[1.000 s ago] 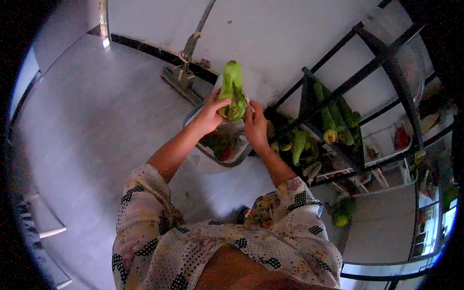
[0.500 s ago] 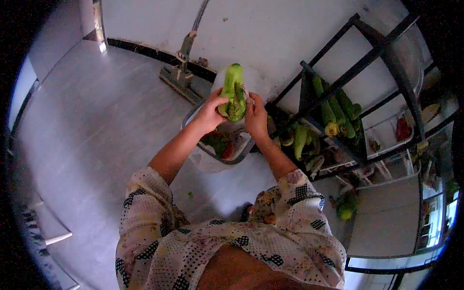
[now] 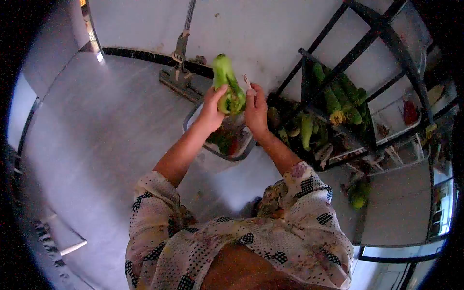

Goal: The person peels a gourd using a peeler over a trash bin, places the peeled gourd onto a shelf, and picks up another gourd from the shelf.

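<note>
Above a bin, my left hand [image 3: 212,107] is wrapped around a light-green gourd [image 3: 223,72]. The gourd tilts with its narrow end up; darker, rough streaks mark its lower right side. Close to its right side, my right hand [image 3: 256,108] is closed on a small slim pale tool [image 3: 247,82] whose tip points up. The tool's exact kind is too small and blurred to tell. Now its tip stands slightly apart from the gourd. Below both hands is the lined waste bin [image 3: 192,121], with green and red scraps inside.
A mop [image 3: 180,55] leans on the wall behind the bin. To the right, a black rack [image 3: 333,26] holds several long green cucumbers or gourds [image 3: 333,104], with more vegetables [image 3: 306,130] beneath. A white wire basket [image 3: 396,125] and a round green vegetable [image 3: 358,195] are farther right.
The gourd has tilted leftward in my left hand and moved slightly up and left. My right hand has drawn away from it, so the pale tool now shows above my fingers.
</note>
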Tool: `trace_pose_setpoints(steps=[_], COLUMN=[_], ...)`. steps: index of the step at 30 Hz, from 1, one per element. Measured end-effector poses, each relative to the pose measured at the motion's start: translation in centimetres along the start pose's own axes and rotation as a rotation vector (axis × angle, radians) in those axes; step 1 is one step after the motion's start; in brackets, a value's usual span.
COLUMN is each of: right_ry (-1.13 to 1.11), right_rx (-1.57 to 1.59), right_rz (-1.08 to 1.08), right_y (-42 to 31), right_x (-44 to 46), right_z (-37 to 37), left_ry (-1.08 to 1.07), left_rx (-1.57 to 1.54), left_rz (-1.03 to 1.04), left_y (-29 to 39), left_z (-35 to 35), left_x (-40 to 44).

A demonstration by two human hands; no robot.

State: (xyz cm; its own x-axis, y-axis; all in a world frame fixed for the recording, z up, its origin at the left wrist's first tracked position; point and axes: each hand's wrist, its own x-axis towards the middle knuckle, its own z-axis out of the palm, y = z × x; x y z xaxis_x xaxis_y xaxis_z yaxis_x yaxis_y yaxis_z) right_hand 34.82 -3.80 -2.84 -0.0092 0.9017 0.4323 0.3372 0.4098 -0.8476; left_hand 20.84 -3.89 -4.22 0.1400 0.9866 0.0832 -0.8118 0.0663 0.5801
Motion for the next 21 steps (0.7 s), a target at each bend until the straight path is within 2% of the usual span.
trace_pose_setpoints(steps=[1,2,5,10,11,14,16,21], right_ry=[-0.003,0.025,0.094,0.158,0.121,0.016,-0.039,0.006], right_rx=[0.035,0.029,-0.003,-0.106,-0.070,0.020,0.056,-0.049], right_rz=[0.075,0.017,-0.133,-0.277,-0.236,-0.116,-0.045,-0.179], right_y=[-0.2,0.3,1.5,1.3,0.9,-2.1,-3.2,-2.0], right_x=[-0.1,-0.1,0.0,0.3,0.1,0.0,0.0,1.4], right_z=[-0.1,0.0,0.2,0.2,0.3,0.2,-0.3,-0.4], left_ry=[-0.074,-0.149,-0.147,-0.230,-0.249,-0.209,-0.177,-0.108], left_rx=[-0.031,-0.062,0.116,0.098,0.081,-0.147,-0.143,-0.017], left_rz=[-0.034,-0.068,0.015,0.103,0.128,0.023,0.019,0.134], left_y=[0.1,0.1,0.2,-0.1,0.1,1.1,1.3,1.0], left_z=[-0.5,-0.8,0.7,-0.1,0.1,-0.5,-0.8,-2.0], left_x=[0.3,0.5,-0.6,-0.1,-0.4,0.4,0.3,0.8])
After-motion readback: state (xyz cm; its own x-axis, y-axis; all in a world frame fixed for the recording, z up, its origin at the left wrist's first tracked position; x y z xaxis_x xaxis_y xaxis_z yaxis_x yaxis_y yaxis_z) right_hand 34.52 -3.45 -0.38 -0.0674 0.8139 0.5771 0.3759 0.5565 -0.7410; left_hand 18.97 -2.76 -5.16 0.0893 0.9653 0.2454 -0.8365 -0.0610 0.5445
